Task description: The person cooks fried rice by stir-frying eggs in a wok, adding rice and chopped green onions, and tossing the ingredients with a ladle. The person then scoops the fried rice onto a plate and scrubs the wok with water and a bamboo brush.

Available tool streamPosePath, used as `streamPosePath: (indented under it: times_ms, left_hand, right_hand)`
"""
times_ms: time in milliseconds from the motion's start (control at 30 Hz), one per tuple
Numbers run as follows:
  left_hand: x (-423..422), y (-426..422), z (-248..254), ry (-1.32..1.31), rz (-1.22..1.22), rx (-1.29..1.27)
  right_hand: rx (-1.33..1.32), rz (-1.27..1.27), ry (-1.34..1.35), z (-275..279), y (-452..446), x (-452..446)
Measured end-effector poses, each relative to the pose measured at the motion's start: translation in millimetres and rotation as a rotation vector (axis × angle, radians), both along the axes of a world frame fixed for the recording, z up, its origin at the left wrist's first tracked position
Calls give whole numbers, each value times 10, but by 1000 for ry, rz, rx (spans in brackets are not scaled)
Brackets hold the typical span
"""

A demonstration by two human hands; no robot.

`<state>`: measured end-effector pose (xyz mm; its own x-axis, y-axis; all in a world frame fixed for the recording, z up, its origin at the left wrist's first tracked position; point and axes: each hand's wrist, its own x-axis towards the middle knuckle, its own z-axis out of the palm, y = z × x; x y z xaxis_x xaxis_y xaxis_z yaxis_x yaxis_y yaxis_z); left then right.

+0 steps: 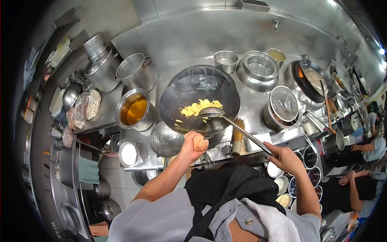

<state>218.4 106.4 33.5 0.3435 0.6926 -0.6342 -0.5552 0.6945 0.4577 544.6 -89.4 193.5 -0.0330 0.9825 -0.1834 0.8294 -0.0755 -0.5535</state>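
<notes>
A large black wok (173,94) stands on the steel range with yellow pieces that look like scrambled egg (195,108) in it. My right hand (287,159) is wrapped round the long handle of a ladle (252,137), whose bowl rests among the egg. At the wok's near rim, my left hand (189,146) is closed on a folded orange-pink cloth (200,143). Whether a wok handle lies under the cloth is hidden. A perforated strainer (166,139) lies just left of this hand, and a bamboo brush (238,139) stands upright below the ladle handle.
A pot of amber liquid (135,109) stands left of the wok. Lidded pots (258,70) and a strainer-topped pot (284,104) are to the right. Several seasoning bowls (284,200) sit by my right elbow. Other people (358,185) are at the far right.
</notes>
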Motion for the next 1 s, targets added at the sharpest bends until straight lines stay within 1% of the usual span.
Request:
streamPosePath:
  times_ms: [33, 67, 100, 133, 167, 200, 267, 300, 333, 367, 400, 467, 500, 533, 567, 600, 667, 700, 733, 767, 800, 833, 867, 933, 967, 1000]
  left_hand:
    - [-5, 106, -184, -98, -5, -11]
    - [-13, 234, -404, -190, -11, -32]
    - [25, 365, -477, -253, -26, -28]
    - [105, 486, -489, -247, -34, -6]
    - [143, 421, -547, -234, -3, 60]
    - [176, 362, -594, -226, 26, 130]
    - [-37, -26, -1075, -383, -46, 161]
    - [-158, -230, -1179, -429, -115, 172]
    - [-259, -460, -908, -297, -161, 119]
    - [-222, -483, -715, -147, -65, 117]
    - [-179, -495, -630, -2, 40, 103]
    - [-217, -3, -888, -236, 37, 52]
    - [-172, 179, -740, -253, 57, 17]
    - [-96, 241, -543, -124, 71, 100]
    - [-68, 179, -489, -121, 66, 74]
    - [-15, 159, -409, -121, 60, 56]
    - [35, -7, -233, -17, 102, 3]
    - [53, -10, -172, -12, 86, 6]
    - [31, 50, -264, 3, 81, -2]
    - [22, 167, -449, -50, 55, 30]
    - [42, 250, -550, -105, 21, 64]
    - [107, 214, -414, -43, 73, 48]
    - [120, 218, -439, -34, 38, 41]
    - [96, 277, -531, -89, 73, 29]
    - [84, 260, -601, -87, 75, 26]
    - [48, 274, -721, -124, 52, 44]
  right_hand:
    - [-65, -5, -84, -67, 99, 37]
    - [-25, -17, -92, -276, 216, 56]
    - [34, -35, -196, -479, 369, 5]
    - [71, -33, -262, -687, 549, -44]
    - [139, -75, -269, -870, 717, -136]
    - [156, -116, -262, -1182, 908, -160]
    - [181, -155, -211, -1432, 1026, -275]
    - [189, -184, -44, -1447, 942, -313]
    - [201, -206, 126, -1466, 847, -361]
    - [217, -221, 223, -1474, 717, -400]
    - [221, -231, 316, -1511, 562, -424]
    - [248, -230, 468, -1737, 375, -515]
    - [298, -218, 467, -1929, 345, -584]
    - [356, -206, 462, -2132, 360, -622]
    - [190, -220, 470, -2203, 388, -597]
    - [195, -207, 439, -2148, 429, -579]
    - [185, -151, 395, -1926, 542, -502]
    - [147, -118, 351, -1683, 581, -490]
    - [101, -95, 315, -1452, 638, -471]
    - [119, -69, 205, -1383, 699, -433]
    - [192, -6, 55, -1446, 781, -352]
    - [140, 3, -63, -1328, 859, -324]
    - [83, 8, -184, -1147, 915, -285]
    - [74, 27, -251, -888, 924, -55]
    - [160, 54, -205, -956, 868, 111]
    - [130, 55, -207, -930, 793, 214]
